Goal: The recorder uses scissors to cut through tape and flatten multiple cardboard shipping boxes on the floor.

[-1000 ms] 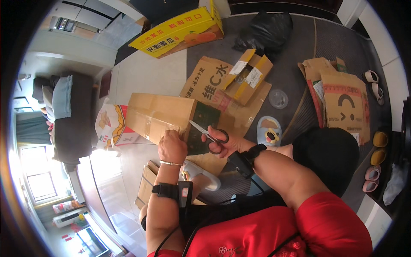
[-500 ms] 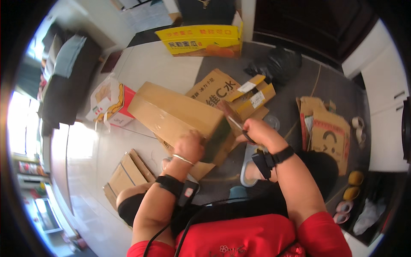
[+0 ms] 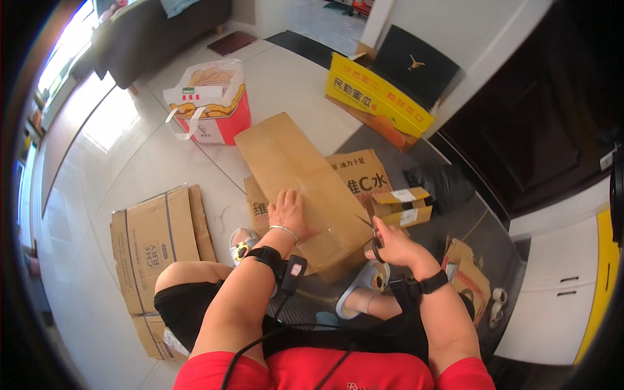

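A long brown cardboard box (image 3: 302, 172) lies in front of me, a strip of clear tape along its top. My left hand (image 3: 290, 218) rests on the top near its left edge, fingers spread, holding nothing. By the box's right near end, my right hand (image 3: 396, 247) is closed round the dark handles of a pair of scissors (image 3: 376, 242). The scissors' blades point up and left at the box edge; whether they touch it I cannot tell. Beneath the box lies a printed cardboard sheet (image 3: 364, 170), partly hidden.
Flattened cartons (image 3: 149, 247) lie at the left. Beyond the box stand a red and white paper bag (image 3: 227, 120) and a yellow carton (image 3: 377, 104). Right of the box are a small open carton (image 3: 413, 214), a black plastic bag (image 3: 442, 188) and more folded cardboard (image 3: 471, 279).
The box has tipped so its broad taped face is up and its dark end is out of sight. My left hand has flattened out on it. The view has turned.
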The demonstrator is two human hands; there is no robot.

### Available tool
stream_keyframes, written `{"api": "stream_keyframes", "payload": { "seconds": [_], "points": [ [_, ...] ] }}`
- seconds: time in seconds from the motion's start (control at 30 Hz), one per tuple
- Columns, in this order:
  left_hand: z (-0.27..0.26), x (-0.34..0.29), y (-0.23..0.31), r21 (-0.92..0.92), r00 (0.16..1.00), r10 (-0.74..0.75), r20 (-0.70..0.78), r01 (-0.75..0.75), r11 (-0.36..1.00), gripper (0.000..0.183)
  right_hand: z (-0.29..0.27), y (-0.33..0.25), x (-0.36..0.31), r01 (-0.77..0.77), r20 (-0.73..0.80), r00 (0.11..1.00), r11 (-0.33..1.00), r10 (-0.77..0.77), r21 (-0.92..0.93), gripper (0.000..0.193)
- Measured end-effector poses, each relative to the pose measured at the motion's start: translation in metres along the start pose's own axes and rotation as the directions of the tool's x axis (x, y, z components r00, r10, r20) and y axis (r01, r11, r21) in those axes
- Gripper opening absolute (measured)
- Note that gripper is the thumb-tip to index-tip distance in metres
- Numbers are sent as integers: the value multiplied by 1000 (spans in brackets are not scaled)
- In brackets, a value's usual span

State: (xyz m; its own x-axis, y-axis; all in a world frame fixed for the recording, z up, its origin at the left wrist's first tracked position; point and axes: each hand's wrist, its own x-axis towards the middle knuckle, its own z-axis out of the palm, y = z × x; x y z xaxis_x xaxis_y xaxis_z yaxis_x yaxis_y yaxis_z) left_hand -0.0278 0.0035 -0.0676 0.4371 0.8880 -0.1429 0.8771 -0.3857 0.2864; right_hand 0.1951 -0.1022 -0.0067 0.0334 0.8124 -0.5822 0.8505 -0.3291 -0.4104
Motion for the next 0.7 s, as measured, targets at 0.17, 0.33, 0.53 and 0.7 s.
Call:
{"api": "stream_keyframes", "payload": {
  "seconds": [0.17,0.33,0.53,0.7],
  "points": [
    [28,10,-19,58,981,-27,191,16,998,108,-15,-46,51,200,-45,979,977,-197,72,90],
    [63,22,-26,5,994,-47,103,46,999,76,-16,-105,132,87,-40,996,955,-79,282,76],
    [82,21,-38,-2,999,47,-28,-47,999,86,-24,-166,224,184,-61,983,910,-174,373,47],
    [69,20,-38,-161,996,50,73,-38,986,104,-40,-195,289,110,2,993,899,-122,423,43]
  ]
}}
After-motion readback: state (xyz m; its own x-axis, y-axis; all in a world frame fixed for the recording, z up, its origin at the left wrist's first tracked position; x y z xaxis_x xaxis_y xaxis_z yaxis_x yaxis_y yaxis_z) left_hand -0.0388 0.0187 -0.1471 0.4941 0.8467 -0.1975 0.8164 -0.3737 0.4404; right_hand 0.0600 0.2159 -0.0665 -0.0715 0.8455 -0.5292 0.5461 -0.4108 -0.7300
